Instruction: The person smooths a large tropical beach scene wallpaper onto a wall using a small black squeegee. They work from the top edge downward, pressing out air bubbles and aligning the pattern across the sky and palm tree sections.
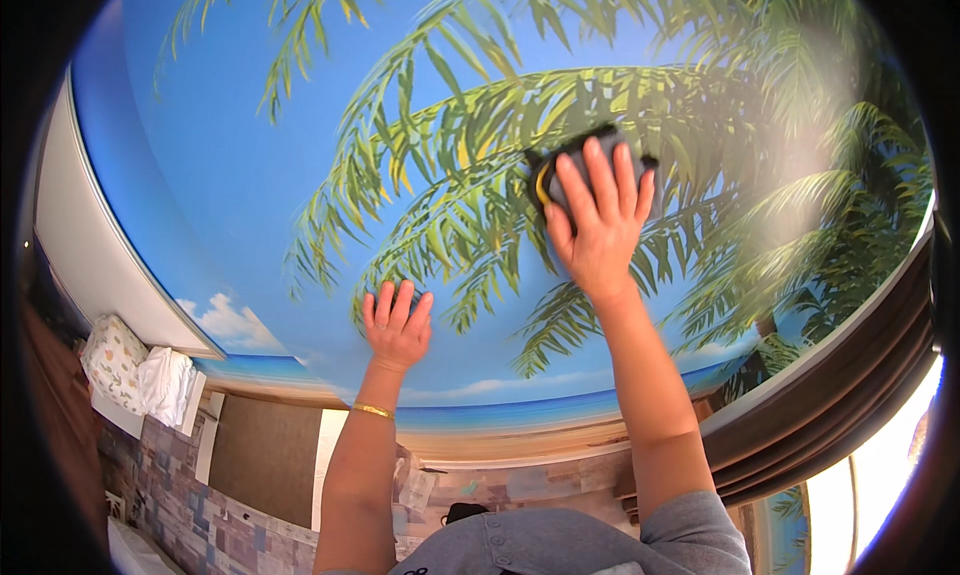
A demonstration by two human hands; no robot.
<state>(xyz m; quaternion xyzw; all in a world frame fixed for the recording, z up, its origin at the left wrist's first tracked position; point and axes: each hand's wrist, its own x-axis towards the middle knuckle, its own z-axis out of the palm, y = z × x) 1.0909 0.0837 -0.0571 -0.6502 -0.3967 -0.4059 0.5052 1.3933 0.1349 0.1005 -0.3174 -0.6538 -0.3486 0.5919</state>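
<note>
A beach mural (247,192) with painted palm fronds, blue sky and sea covers the wall in front of me. My right hand (604,230) presses a folded dark grey cloth (592,155) flat on the painted fronds. A yellow strip shows along the cloth's left side; its edges look blurred, and the fingers hide much of it. Lower and to the left, my left hand (397,327) rests against the mural near the frond tips. Its fingers are spread and it holds nothing. A gold-coloured bracelet (373,410) circles the left wrist.
At the right hang brown curtains (817,395) beside a bright window (877,462). On the left, a patterned pillow (114,361) and white bedding (166,386) lie near a white panel (97,222). Below are a brown panel (262,455) and a floor with a patchwork wood pattern (225,526).
</note>
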